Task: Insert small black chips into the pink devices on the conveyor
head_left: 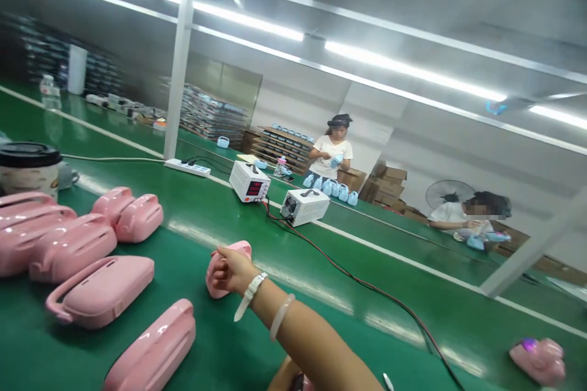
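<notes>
My right hand (232,272), with a white watch and a pale bangle on the wrist, reaches across to the left. Its fingers are curled round a pink plastic housing (241,247), largely hidden behind them. Under that forearm, at the bottom edge, a small part of my left hand (280,377) shows. It appears to hold a pink housing with a dark face (300,382), mostly out of frame. To the left lie several glossy pink housings; one with a loop handle (107,290) lies flat, and another (153,348) is nearest the front.
A lidded cup (30,168) stands at the left. Beyond are a power strip (188,167) and two white power supplies (250,181) (306,206) with a red-black cable (358,281). A lit pink housing (539,360) lies at right. Two people handle blue housings across the line.
</notes>
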A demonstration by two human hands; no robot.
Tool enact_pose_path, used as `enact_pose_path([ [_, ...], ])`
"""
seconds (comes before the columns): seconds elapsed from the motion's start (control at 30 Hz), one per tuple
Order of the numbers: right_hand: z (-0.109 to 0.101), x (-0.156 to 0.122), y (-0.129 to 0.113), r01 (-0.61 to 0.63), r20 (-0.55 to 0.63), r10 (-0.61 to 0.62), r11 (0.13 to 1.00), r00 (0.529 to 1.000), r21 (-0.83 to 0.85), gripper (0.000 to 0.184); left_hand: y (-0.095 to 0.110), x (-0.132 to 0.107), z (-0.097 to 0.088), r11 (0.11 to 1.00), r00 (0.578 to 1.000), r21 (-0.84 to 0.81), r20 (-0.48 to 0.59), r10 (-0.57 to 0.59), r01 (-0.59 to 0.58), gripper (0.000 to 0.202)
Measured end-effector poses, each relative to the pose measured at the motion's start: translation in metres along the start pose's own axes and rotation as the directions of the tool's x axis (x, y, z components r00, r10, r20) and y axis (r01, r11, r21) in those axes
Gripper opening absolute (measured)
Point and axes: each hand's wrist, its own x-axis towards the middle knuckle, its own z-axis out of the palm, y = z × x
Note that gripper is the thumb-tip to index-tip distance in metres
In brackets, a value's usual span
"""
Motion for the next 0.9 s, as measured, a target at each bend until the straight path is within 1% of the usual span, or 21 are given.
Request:
enact_pose_path([
  [0.03, -0.006, -0.003, -0.003, 0.022, -0.013, -0.022, 1.000, 1.000, 0.008, 0.041, 0.000, 0.001, -0.001, 0.999, 1.000, 0.028, 0.019, -0.017, 0.016, 0.056],
  [0.1, -0.025, -0.018, -0.009, 0.058, -0.027, -0.057, 0.998, 0.998, 0.003, 0.043, 0.002, 0.003, -0.004, 0.994, 0.996, 0.095, 0.065, -0.056, 0.050, 0.049],
  [0.2, -0.070, -0.058, -0.013, 0.131, -0.057, -0.133, 0.991, 0.990, -0.035, 0.047, 0.004, 0.005, -0.006, 0.982, 0.983, 0.177, 0.153, -0.101, 0.074, 0.044],
  [0.27, -0.102, -0.092, -0.006, 0.213, -0.128, -0.222, 0.974, 0.967, -0.076, 0.049, 0.008, 0.002, -0.007, 0.980, 0.974, 0.196, 0.214, -0.076, 0.034, 0.047],
  [0.33, -0.134, -0.125, 0.012, 0.270, -0.234, -0.295, 0.954, 0.927, -0.132, 0.051, 0.014, -0.005, -0.007, 0.984, 0.964, 0.174, 0.265, -0.006, -0.041, 0.054],
  [0.37, -0.148, -0.141, 0.024, 0.279, -0.291, -0.315, 0.947, 0.903, -0.157, 0.052, 0.019, -0.010, -0.007, 0.985, 0.960, 0.156, 0.279, 0.022, -0.068, 0.059],
  [0.4, -0.160, -0.155, 0.038, 0.275, -0.348, -0.321, 0.945, 0.881, -0.174, 0.054, 0.023, -0.015, -0.007, 0.987, 0.957, 0.138, 0.287, 0.037, -0.079, 0.064],
  [0.47, -0.181, -0.179, 0.070, 0.247, -0.445, -0.303, 0.952, 0.843, -0.179, 0.056, 0.033, -0.023, -0.007, 0.992, 0.956, 0.114, 0.293, 0.021, -0.057, 0.073],
  [0.5, -0.188, -0.189, 0.087, 0.230, -0.482, -0.284, 0.958, 0.829, -0.170, 0.057, 0.038, -0.025, -0.008, 0.993, 0.952, 0.107, 0.305, 0.008, -0.043, 0.075],
  [0.57, -0.196, -0.206, 0.117, 0.197, -0.535, -0.241, 0.970, 0.810, -0.140, 0.059, 0.044, -0.024, -0.009, 0.994, 0.938, 0.097, 0.346, 0.006, -0.042, 0.075],
  [0.67, -0.194, -0.228, 0.152, 0.180, -0.568, -0.204, 0.979, 0.797, -0.099, 0.062, 0.046, -0.016, -0.013, 0.994, 0.925, 0.101, 0.381, 0.002, -0.044, 0.074],
  [0.73, -0.191, -0.246, 0.170, 0.203, -0.600, -0.218, 0.975, 0.770, -0.093, 0.060, 0.044, -0.012, -0.016, 0.993, 0.926, 0.113, 0.377, -0.018, -0.026, 0.074],
  [0.77, -0.190, -0.257, 0.180, 0.219, -0.628, -0.228, 0.971, 0.744, -0.094, 0.058, 0.043, -0.011, -0.017, 0.992, 0.927, 0.128, 0.373, -0.030, -0.020, 0.073],
  [0.8, -0.190, -0.270, 0.191, 0.224, -0.684, -0.247, 0.967, 0.686, -0.124, 0.054, 0.043, -0.011, -0.018, 0.989, 0.928, 0.150, 0.369, -0.040, -0.017, 0.072],
  [0.83, -0.190, -0.283, 0.204, 0.205, -0.757, -0.269, 0.962, 0.596, -0.180, 0.049, 0.043, -0.012, -0.019, 0.984, 0.930, 0.177, 0.365, -0.047, -0.019, 0.071],
  [0.9, -0.194, -0.307, 0.234, 0.091, -0.876, -0.317, 0.948, 0.364, -0.305, 0.037, 0.045, -0.013, -0.018, 0.969, 0.935, 0.242, 0.352, -0.053, -0.036, 0.068],
])
